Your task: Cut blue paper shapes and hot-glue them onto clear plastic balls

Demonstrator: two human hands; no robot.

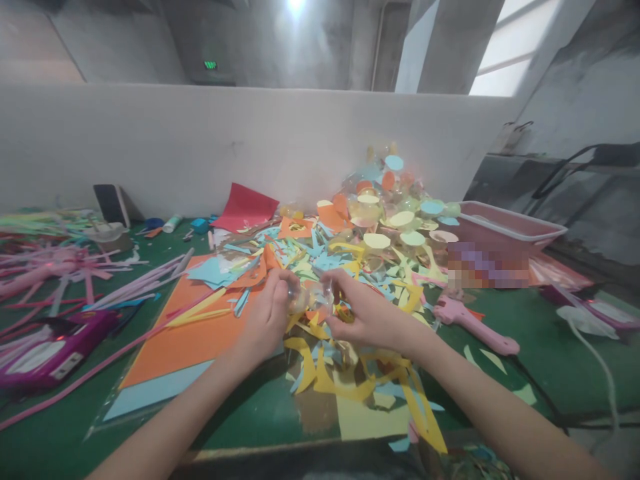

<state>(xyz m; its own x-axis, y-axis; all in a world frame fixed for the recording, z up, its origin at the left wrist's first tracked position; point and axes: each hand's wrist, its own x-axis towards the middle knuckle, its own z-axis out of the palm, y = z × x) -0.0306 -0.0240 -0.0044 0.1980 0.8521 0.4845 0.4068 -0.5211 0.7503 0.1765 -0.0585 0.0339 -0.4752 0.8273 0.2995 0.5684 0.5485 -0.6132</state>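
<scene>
Holds a small clear plastic capsule between both hands, just off the right edge of the orange sheet, lifted slightly above the litter. Left hand curled close around the capsule's left side, fingers folded in, thumb on top. Right hand pinches the capsule's right side with the fingertips, a narrow grip. Cannot tell whether one piece or two halves: too blurred and see-through.

Looks very light, thin-walled and stiff. Probably slick, and apt to crack or squirt out under a hard squeeze. Best taken at two opposite sides with the fingertip pads, lightly, with the palms kept off.

Right of the orange sheet, beneath the hands: paper scraps in yellow, blue and orange, some overlapping the sheet's far corner. Farther right and behind: a heap of capsules topped with coloured paper discs, up against the white wall. Well right of the sheet: a pink basin. Nearer than the basin, a pink glue gun flat on the green table. Behind the orange sheet: a red sheet tilted up at the wall. Left of it: pink strips and a purple case. Behind and to the left: a dark phone propped upright.
</scene>
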